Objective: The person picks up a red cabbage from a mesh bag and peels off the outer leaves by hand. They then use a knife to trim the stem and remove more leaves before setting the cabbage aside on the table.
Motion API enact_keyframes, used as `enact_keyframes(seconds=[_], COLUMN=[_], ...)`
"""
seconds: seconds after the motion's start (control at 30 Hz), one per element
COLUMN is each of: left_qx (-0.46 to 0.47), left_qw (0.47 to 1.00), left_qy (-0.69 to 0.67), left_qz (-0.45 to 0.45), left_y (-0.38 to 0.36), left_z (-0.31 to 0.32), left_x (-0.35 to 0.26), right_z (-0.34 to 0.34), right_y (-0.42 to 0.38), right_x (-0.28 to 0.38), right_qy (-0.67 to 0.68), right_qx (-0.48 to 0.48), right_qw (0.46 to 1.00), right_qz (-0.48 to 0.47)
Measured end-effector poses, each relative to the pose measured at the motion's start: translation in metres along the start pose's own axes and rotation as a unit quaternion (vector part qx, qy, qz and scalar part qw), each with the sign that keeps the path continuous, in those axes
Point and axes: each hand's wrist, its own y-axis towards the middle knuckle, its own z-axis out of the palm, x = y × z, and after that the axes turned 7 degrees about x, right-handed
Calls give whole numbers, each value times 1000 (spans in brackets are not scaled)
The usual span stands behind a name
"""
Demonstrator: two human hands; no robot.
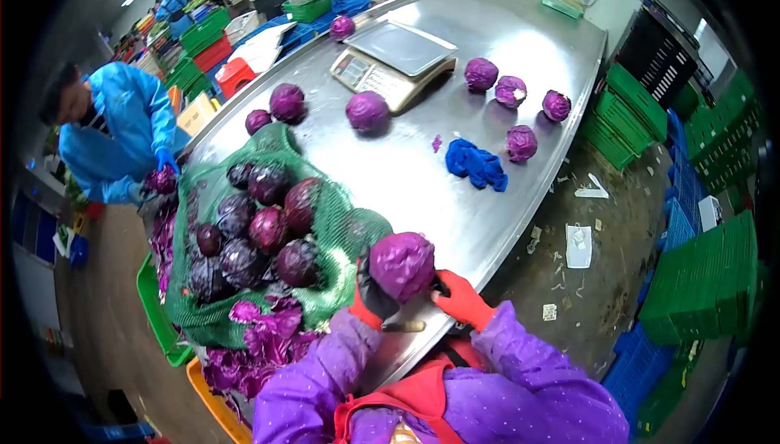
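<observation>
A peeled red cabbage (402,267) is held above the near edge of the steel table. Cupped under its left side is my left hand (374,296), in a red and black glove. My right hand (461,298), gloved alike, has its curled fingers against the cabbage's lower right side; the fingertips are partly hidden. Just below the hands, a tool with a wooden handle (410,326) lies at the table edge. To the left, a green mesh bag (333,200) spreads open under several dark, unpeeled red cabbages (268,229). Loose purple leaves (272,334) are heaped in front of it.
A weighing scale (394,58) stands on the steel table (406,192), with several peeled cabbages (367,111) around it. A crumpled blue cloth (475,165) lies right of centre. At the left, a co-worker (122,131) handles a cabbage. Green crates (703,281) are stacked at right.
</observation>
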Motion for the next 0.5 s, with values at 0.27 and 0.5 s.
enact_keyframes(seconds=[0.27, 0.5], left_qx=[87, 86], left_qw=[995, 930], left_qy=[49, 308], left_qz=[15, 183], left_y=[252, 393], left_z=[33, -45], left_x=[13, 41], right_z=[-77, -96], right_y=[-88, -126], right_x=[-74, -98], right_qy=[124, 157], right_qx=[-207, -216], right_qw=[967, 947], right_qz=[84, 177])
